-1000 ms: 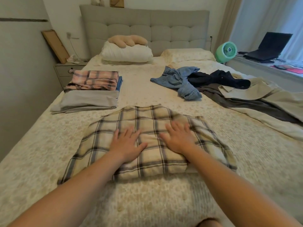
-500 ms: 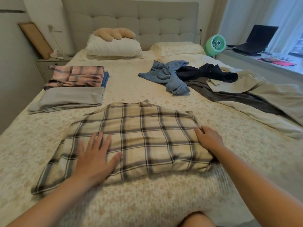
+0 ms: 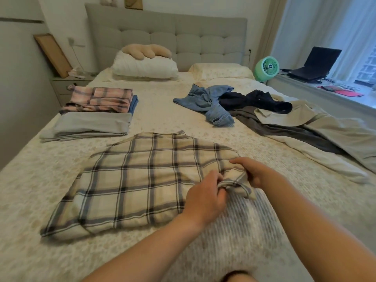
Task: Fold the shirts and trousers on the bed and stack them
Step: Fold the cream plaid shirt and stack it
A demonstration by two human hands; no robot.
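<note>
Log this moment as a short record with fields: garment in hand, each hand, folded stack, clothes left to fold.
garment in hand: cream plaid shirt, partly folded, flat on the bed
left hand: grips the shirt's near right corner
right hand: grips the same corner
folded stack: pink plaid garment behind grey folded garment, far left
left to fold: jeans, dark garment, beige garment, grey garment, in a heap on the right
</note>
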